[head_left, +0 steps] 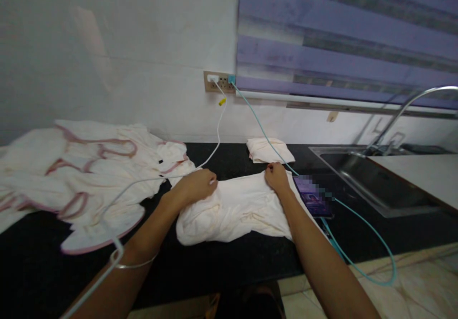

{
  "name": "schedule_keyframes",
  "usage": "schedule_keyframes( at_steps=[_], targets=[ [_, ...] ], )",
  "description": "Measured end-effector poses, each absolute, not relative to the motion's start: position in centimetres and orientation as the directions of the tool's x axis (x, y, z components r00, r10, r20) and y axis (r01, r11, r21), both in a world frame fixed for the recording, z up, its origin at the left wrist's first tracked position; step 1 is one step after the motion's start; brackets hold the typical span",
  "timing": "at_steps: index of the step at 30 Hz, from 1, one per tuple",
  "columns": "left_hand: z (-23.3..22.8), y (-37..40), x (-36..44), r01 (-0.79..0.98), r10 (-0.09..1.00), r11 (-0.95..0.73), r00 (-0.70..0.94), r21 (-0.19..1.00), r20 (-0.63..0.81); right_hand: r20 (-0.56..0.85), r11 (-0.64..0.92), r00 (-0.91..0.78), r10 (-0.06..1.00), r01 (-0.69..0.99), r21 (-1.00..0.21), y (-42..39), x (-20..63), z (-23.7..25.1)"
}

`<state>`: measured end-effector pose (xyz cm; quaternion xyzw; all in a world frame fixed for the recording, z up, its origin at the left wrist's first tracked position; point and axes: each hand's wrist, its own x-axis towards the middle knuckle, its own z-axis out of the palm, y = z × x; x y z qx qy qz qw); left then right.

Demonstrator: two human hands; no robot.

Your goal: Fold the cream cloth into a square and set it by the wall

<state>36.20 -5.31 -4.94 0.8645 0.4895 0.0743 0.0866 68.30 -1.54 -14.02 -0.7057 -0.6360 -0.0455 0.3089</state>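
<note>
A cream-white garment (243, 209) lies partly folded on the black countertop, its left end bunched thick and its lower part wrinkled. My left hand (198, 184), with a bangle on its wrist, has its fingers curled closed on the garment's upper left edge. At the upper right edge, my right hand (277, 176) pinches the fabric, and its forearm crosses the garment's right side. Just behind my right hand sits a folded cream cloth (270, 151). The fingertips of both hands are partly hidden.
Left, a loose pile of cream garments with pink trim (107, 166). Right of the garment lies a phone (313, 197) with a teal cable (375, 235). A white cable (139, 180) runs over my left forearm from the wall socket (218, 81). A sink (372, 180) is at right.
</note>
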Motion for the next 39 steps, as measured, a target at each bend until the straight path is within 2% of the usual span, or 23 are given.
schedule_keyframes(
  at_steps=[3, 5, 8, 10, 12, 13, 15, 17, 19, 22, 24, 27, 31, 36, 39],
  targets=[
    [-3.8, -5.4, 36.5, 0.638, 0.815, -0.57, 0.521, 0.518, 0.255, 0.461, -0.001, 0.194, 0.866, 0.922, -0.387, -1.5, 68.2, -13.9],
    [-3.0, -5.9, 37.1, 0.422, 0.801, -0.552, 0.51, 0.719, 0.315, 0.464, -0.007, 0.204, 0.862, 0.919, -0.393, -1.5, 68.2, -13.9],
    [-2.1, -7.5, 38.1, 0.15, 0.814, -0.398, 0.513, 0.905, 0.273, 0.468, -0.02, 0.224, 0.855, 0.915, -0.402, -1.4, 68.2, -13.8],
    [-1.8, -8.5, 38.6, 0.097, 0.801, -0.269, 0.575, 0.958, 0.167, 0.47, -0.024, 0.232, 0.851, 0.913, -0.407, -1.5, 68.1, -13.7],
    [-1.7, -9.0, 38.7, 0.204, 0.7, -0.187, 0.714, 0.961, -0.015, 0.471, -0.022, 0.233, 0.851, 0.911, -0.411, -1.6, 68.1, -13.7],
    [-1.8, -9.1, 38.6, 0.306, 0.625, -0.201, 0.772, 0.931, -0.119, 0.471, -0.02, 0.233, 0.851, 0.911, -0.413, -1.6, 68.1, -13.7],
    [-2.3, -8.6, 37.9, 0.524, 0.527, -0.317, 0.79, 0.791, -0.312, 0.469, -0.018, 0.232, 0.852, 0.909, -0.416, -1.7, 68.1, -13.6],
    [-3.1, -7.4, 36.9, 0.678, 0.581, -0.426, 0.713, 0.6, -0.393, 0.465, -0.021, 0.234, 0.854, 0.907, -0.42, -1.8, 68.1, -13.6],
    [-3.9, -5.9, 35.9, 0.76, 0.721, -0.46, 0.621, 0.458, -0.306, 0.459, -0.026, 0.239, 0.856, 0.906, -0.423, -1.8, 68.1, -13.6],
    [-4.7, -4.1, 34.8, 0.847, 0.906, -0.403, 0.423, 0.346, 0.022, 0.451, -0.03, 0.24, 0.86, 0.905, -0.425, -1.9, 68.1, -13.5],
    [-4.9, -3.4, 34.5, 0.872, 0.939, -0.335, 0.278, 0.357, 0.202, 0.448, -0.03, 0.239, 0.862, 0.905, -0.425, -1.9, 68.1, -13.5],
    [-4.8, -3.0, 34.4, 0.797, 0.937, -0.336, 0.226, 0.502, 0.267, 0.447, -0.033, 0.241, 0.862, 0.905, -0.424, -1.9, 68.1, -13.4],
    [-4.6, -2.9, 33.8, 0.63, 0.897, -0.373, 0.434, 0.681, 0.089, 0.448, -0.04, 0.247, 0.859, 0.906, -0.422, -2.0, 68.0, -13.4],
    [-3.9, -3.7, 33.1, 0.572, 0.75, -0.468, 0.66, 0.674, -0.04, 0.451, -0.04, 0.246, 0.858, 0.907, -0.418, -2.0, 67.9, -13.4],
    [-3.1, -5.2, 33.3, 0.628, 0.704, -0.376, 0.672, 0.681, -0.231, 0.453, -0.044, 0.249, 0.856, 0.908, -0.416, -2.0, 67.9, -13.4]
  ],
)
